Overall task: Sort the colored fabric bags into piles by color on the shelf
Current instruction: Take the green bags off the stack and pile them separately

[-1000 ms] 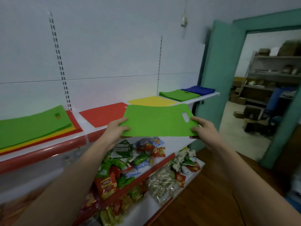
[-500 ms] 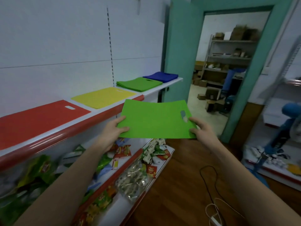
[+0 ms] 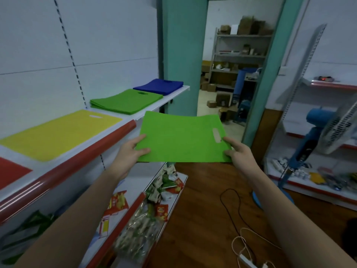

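Observation:
I hold a flat green fabric bag (image 3: 181, 138) level in front of me, off the shelf's front edge. My left hand (image 3: 131, 153) pinches its near left corner and my right hand (image 3: 238, 153) grips its near right corner beside the handle slot. On the white shelf (image 3: 173, 95) to the left lie a green pile (image 3: 125, 101), a blue pile (image 3: 158, 86) beyond it, a yellow bag (image 3: 58, 136) nearer and a red bag (image 3: 9, 174) at the left edge.
Lower shelves hold snack packets (image 3: 164, 182). A teal door frame (image 3: 268, 60) opens onto a storeroom ahead. A blue standing fan (image 3: 316, 136) and another shelf unit stand at right. Cables (image 3: 235, 209) and a power strip lie on the wooden floor.
My view has swung right along the shelf, and both hands have carried the green bag toward the green pile. The mixed stack at far left is out of view.

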Demonstrator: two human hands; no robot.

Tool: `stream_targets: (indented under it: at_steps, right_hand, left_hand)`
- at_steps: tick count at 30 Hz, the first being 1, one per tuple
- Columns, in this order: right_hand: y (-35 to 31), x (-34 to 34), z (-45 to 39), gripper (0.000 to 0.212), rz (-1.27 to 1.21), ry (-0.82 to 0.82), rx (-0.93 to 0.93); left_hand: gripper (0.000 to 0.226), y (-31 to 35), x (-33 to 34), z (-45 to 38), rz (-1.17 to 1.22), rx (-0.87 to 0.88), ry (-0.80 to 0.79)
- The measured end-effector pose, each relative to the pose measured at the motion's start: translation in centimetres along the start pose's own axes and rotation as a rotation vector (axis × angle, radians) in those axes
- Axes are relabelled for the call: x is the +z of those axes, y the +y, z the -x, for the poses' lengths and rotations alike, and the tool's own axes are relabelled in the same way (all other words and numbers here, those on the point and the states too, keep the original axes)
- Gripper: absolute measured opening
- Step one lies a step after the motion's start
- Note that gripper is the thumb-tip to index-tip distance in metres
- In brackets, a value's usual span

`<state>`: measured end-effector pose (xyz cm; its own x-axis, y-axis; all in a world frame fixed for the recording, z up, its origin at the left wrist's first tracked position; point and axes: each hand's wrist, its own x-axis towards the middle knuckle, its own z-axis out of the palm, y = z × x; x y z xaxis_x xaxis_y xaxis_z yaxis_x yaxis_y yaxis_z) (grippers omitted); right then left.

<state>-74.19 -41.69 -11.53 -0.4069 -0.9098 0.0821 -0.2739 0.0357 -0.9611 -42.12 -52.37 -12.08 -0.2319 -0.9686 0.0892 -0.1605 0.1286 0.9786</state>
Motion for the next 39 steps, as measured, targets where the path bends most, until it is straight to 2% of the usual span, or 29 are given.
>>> stream_targets:
  at_steps: [6,13,19,26,29,33,39]
  right_hand:
    - [1.2,-2.1,-8.2,0.049,0.017,-0.018,-0.034]
    - [0.8,-4.1,-18.9,0.048,0.041,-0.099,-0.125]
    - [-0.4,-3.5,-27.3,0.049,-0.142,-0.214,-0.115]
    - [-3.2,2.7,-35.8,0.048,-0.161,-0.36,-0.154]
    - [-4.8,7.0,-39.5,0.049,-0.109,-0.416,-0.189]
    - [-6.9,12.5,-42.6,0.044,0.015,-0.524,-0.32]
    - [-9.0,19.0,-47.4,0.047,0.19,-0.659,-0.461]
  left_hand:
    - [0.061,-0.6,4.4,-6.6,-0.044,0.006,0.021]
    - [0.062,0.5,7.8,-13.3,0.019,-0.05,0.136]
    - [0.06,3.0,9.1,-17.5,0.075,-0.025,0.264]
    - [0.059,4.4,5.4,-20.5,-0.124,-0.022,0.493]
    - [0.059,4.2,3.4,-21.8,-0.196,-0.073,0.587]
    - [0.062,3.1,0.5,-23.9,-0.162,-0.157,0.681]
    - [0.07,2.1,-2.2,-27.7,-0.319,-0.309,0.794]
